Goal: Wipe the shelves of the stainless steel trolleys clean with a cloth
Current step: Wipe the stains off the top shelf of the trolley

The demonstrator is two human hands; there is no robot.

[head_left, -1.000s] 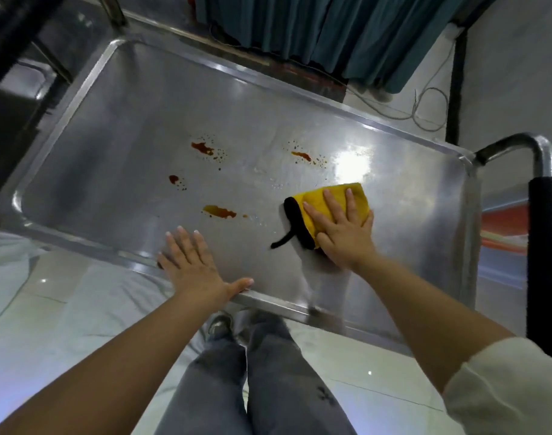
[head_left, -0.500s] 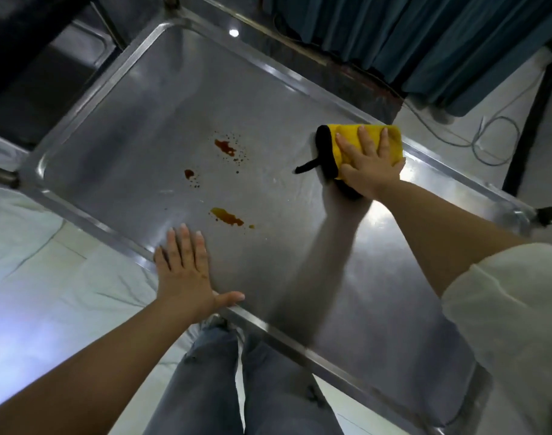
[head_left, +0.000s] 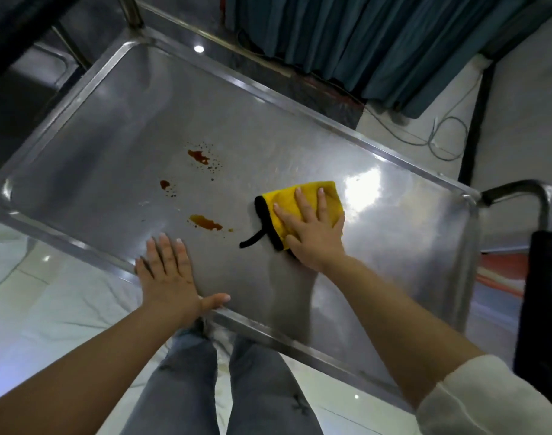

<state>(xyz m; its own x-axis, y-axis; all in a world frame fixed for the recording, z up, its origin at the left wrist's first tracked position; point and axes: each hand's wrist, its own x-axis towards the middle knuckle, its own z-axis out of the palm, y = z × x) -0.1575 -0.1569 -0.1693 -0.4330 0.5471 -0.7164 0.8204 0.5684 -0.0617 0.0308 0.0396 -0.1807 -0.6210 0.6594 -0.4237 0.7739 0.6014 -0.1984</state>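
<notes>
Nearer the stains (head_left: 205, 222), cloth (head_left: 300, 211) returned.

It looks like a clinic or hospital room: a stainless steel trolley (head_left: 394, 189) with a tubular push handle (head_left: 525, 188), teal curtain (head_left: 378, 42), glossy pale tiled floor (head_left: 49, 309), loose cables (head_left: 441, 142).

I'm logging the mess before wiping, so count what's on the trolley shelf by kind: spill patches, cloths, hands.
Brown spill patches: 3, far, left, near
Yellow cloth: 1
Hands: 2, left hand, right hand
Total: 6
</notes>
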